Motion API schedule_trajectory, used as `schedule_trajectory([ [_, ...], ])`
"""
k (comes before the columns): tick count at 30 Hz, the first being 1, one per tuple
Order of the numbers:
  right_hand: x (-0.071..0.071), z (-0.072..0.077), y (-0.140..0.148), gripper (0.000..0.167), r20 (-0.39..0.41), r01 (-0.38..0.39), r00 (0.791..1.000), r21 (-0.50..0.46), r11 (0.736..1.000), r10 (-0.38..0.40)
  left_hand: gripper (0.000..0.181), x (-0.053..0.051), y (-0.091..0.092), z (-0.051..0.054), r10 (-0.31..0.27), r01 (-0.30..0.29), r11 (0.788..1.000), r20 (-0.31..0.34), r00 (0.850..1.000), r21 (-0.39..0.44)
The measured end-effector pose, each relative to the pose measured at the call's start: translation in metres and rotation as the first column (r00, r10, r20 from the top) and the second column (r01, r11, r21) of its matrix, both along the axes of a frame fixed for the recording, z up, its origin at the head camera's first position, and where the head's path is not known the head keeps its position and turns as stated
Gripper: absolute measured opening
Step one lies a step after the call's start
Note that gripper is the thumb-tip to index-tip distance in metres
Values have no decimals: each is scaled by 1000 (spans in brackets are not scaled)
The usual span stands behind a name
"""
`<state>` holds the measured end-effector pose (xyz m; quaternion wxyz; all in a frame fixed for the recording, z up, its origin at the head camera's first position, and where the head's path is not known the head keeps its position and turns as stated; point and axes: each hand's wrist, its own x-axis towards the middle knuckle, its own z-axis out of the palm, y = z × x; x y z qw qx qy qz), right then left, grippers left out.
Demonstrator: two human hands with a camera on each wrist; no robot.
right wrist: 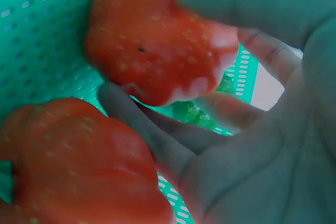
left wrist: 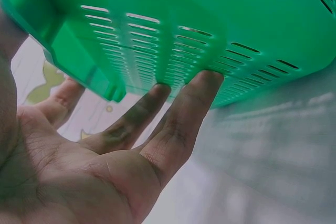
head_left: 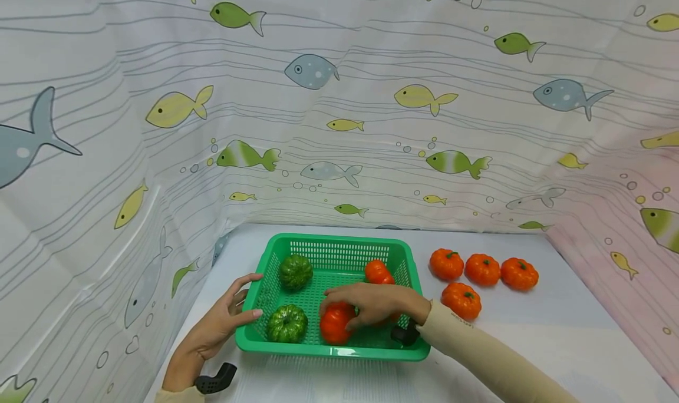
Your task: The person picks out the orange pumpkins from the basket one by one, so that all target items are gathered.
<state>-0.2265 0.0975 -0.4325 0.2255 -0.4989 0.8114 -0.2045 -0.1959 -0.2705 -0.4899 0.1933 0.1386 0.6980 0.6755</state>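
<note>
My right hand [head_left: 366,301] reaches into a green slotted plastic basket [head_left: 331,351], thumb and fingers around an orange-red toy pumpkin [head_left: 335,326] near the front wall. In the right wrist view, the thumb lies on top of this held pumpkin [right wrist: 157,51] and the fingers on its other side. A second orange-red pumpkin [right wrist: 84,166] sits close by. My left hand [head_left: 214,326] is at the basket's left side; in the left wrist view its loosely extended fingers [left wrist: 181,124] touch the slotted wall from outside. Two green pumpkins [head_left: 295,271] [head_left: 287,324] lie in the basket's left half.
Another orange-red pumpkin [head_left: 378,270] shows at the basket's back right, partly behind my right hand. Several orange pumpkins [head_left: 483,270] stand on the white table [head_left: 562,332] right of the basket. A fish-patterned curtain [head_left: 371,155] encloses the back and sides.
</note>
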Motion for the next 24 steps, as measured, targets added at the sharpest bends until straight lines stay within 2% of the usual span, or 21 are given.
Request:
schedule_trajectory([
  [3, 1, -2, -1, 35, 75, 6, 997, -19, 1000, -4, 73, 0, 0, 0, 8, -8, 1000, 10, 1000, 0],
  [6, 1, -5, -3, 28, 114, 17, 993, -39, 999, -13, 74, 0, 0, 0, 8, -8, 1000, 17, 1000, 2],
  [12, 2, -6, -2, 36, 71, 66, 995, -2, 998, -66, 74, 0, 1, -1, -6, 6, 1000, 6, 1000, 3],
  [18, 6, 3, 6, 50, 45, 106, 992, 150, 983, -114, 74, 1, 1, 0, -4, 4, 1000, 11, 1000, 1],
  [21, 8, 5, 8, 49, 45, 105, 992, 181, 978, -115, 74, 1, 1, 1, 3, -3, 1000, 16, 1000, -3],
  [24, 8, 5, 9, 43, 38, 98, 994, 159, 982, -105, 74, 1, 1, 1, 12, -12, 1000, 15, 1000, -6],
])
